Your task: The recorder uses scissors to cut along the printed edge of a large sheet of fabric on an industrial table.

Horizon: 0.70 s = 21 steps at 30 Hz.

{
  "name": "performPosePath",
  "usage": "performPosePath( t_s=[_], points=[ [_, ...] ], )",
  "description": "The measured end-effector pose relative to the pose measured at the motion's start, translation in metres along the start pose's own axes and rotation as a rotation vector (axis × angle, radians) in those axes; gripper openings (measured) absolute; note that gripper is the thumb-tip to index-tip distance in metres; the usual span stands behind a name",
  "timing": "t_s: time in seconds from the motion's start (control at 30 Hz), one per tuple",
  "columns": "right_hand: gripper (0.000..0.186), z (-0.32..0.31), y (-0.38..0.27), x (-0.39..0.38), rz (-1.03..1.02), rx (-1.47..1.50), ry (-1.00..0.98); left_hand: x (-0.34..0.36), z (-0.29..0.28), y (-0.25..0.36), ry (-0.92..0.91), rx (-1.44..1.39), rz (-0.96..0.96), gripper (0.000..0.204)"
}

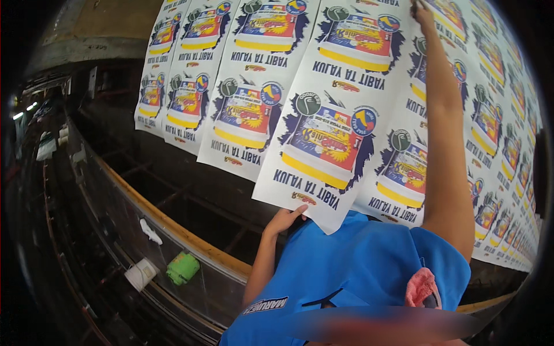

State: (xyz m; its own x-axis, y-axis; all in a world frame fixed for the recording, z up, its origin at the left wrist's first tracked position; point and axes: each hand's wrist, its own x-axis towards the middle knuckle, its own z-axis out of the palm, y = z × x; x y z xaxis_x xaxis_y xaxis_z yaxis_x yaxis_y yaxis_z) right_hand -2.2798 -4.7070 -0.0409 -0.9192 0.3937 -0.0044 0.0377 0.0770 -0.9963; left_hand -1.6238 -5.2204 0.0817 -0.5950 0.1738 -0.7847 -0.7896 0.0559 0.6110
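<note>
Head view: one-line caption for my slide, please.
Left hand holding a printed sheet by its lower edge, right hand stretched far ahead, among rows of matching prints.

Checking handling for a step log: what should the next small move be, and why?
Probably ease the left hand away from the shirt, letting the printed sheet hang flatter. Its thumb is on the sheet's lower edge, and the bottom corner overlaps the shirt in this view. The right hand, raised high at the top of the picture, seems best left there.
</note>
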Motion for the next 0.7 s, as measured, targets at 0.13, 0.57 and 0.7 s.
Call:
performPosePath(
  t_s=[0.13, 0.57, 0.7],
  points=[
    [0.037, 0.037, -0.023, -0.049, -0.115, 0.161, -0.132, -0.012, -0.007, -0.012, -0.083, 0.096, -0.06, 0.035],
    [0.039, -0.191, -0.009, -0.458, 0.294, 0.078, -0.063, 0.011, 0.061, 0.039, -0.121, 1.054, 0.564, 0.044],
    [0.045, -0.293, -0.011, -0.55, 0.279, -0.088, 0.075, 0.027, 0.122, 0.012, -0.084, 1.344, 0.635, 0.075]
  ],
)
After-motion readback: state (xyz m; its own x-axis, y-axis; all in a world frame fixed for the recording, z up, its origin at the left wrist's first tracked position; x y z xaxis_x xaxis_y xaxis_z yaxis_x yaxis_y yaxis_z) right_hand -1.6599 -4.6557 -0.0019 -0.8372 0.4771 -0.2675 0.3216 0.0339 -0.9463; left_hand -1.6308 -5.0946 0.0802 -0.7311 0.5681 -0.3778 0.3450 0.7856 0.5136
